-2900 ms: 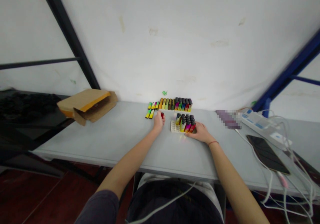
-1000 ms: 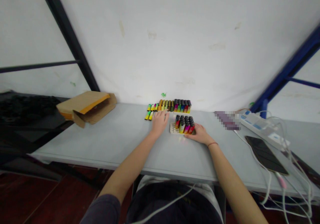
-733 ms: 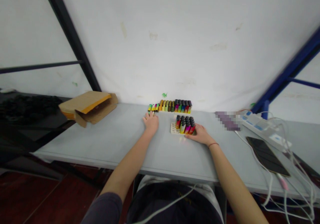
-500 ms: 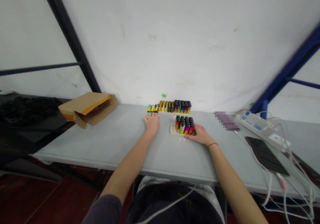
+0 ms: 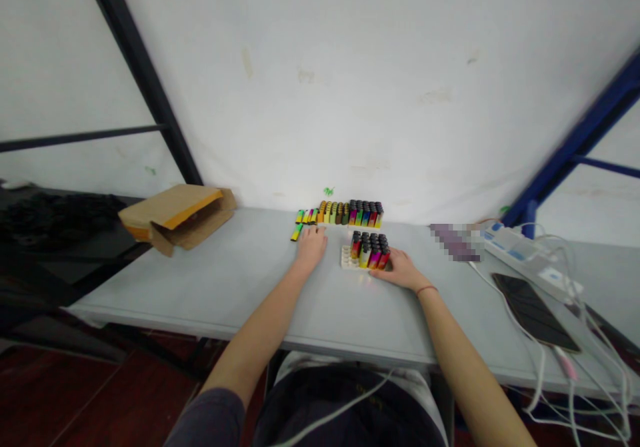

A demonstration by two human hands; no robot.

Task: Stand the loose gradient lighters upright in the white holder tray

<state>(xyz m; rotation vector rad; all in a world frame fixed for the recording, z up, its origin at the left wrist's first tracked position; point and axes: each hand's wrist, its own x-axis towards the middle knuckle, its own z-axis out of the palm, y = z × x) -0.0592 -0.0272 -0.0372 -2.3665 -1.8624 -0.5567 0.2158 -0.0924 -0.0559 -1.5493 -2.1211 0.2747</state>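
Note:
My left hand [image 5: 312, 246] lies palm down on the table, fingers stretched forward. Just left of its fingertips a green and yellow lighter [image 5: 297, 232] lies flat; whether anything is under the fingers is hidden. With thumb and fingers around its right end, my right hand [image 5: 401, 270] grips a white lighter tray [image 5: 346, 258]. Upright lighters [image 5: 370, 250] with black tops fill most of this tray, and bare holes show at its left end. Behind it stands a block of multicoloured lighters [image 5: 365, 214]. Further left are yellow and brown lighters [image 5: 333, 212] and several lying green-yellow ones [image 5: 306, 216].
An open cardboard box [image 5: 175, 210] lies on the table's left part. To the right are a dark phone [image 5: 533, 310], a blurred-out purple item [image 5: 455, 242], a white power strip [image 5: 530, 260] and tangled white cables. A white wall [image 5: 320, 100] rises behind the table [image 5: 240, 274].
My left hand has moved slightly right, uncovering the green and yellow lighter beside it. The right hand and its tray have stayed in place.

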